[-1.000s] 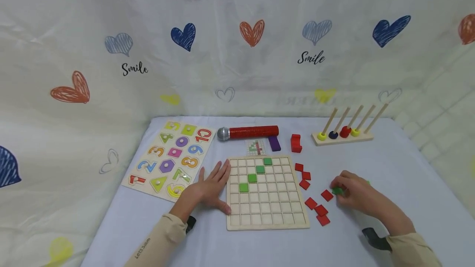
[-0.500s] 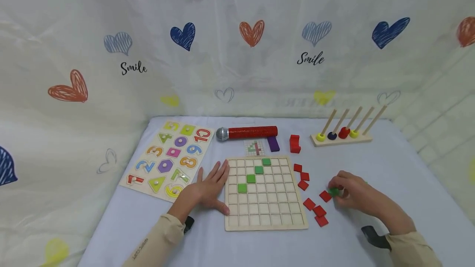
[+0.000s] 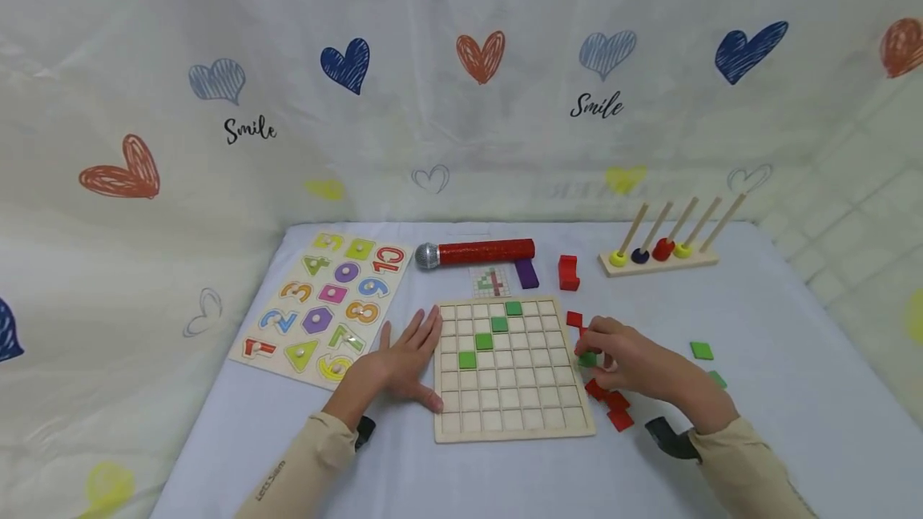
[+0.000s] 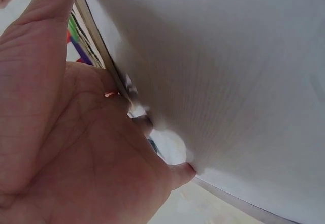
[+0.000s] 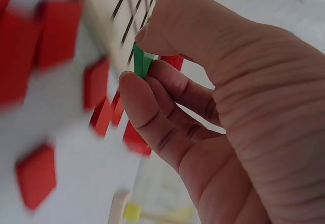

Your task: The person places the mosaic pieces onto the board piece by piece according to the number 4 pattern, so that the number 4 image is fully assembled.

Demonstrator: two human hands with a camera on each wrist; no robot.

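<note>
My right hand (image 3: 627,355) pinches a small green square tile (image 5: 141,61) between thumb and fingertips, just off the right edge of the wooden grid board (image 3: 515,436). In the right wrist view the tile is held on edge. On the board several green tiles (image 3: 484,341) form a diagonal line. Spread along the board's left edge, my left hand (image 3: 407,363) touches the frame with its fingers and thumb extended. Several red tiles (image 3: 619,420) lie right of the board, some hidden under the right hand. Two green tiles (image 3: 701,351) rest farther right.
Behind the board are a pattern card (image 3: 493,282), a red toy microphone (image 3: 486,251), a purple block (image 3: 527,273) and a red block (image 3: 568,272). A number puzzle (image 3: 317,319) lies left. A peg stand with beads (image 3: 659,264) stands at the back right.
My right hand has carried the green tile left, over the red tiles to the board's edge. Two green tiles on the right have come into full view. My left hand stays in place.
</note>
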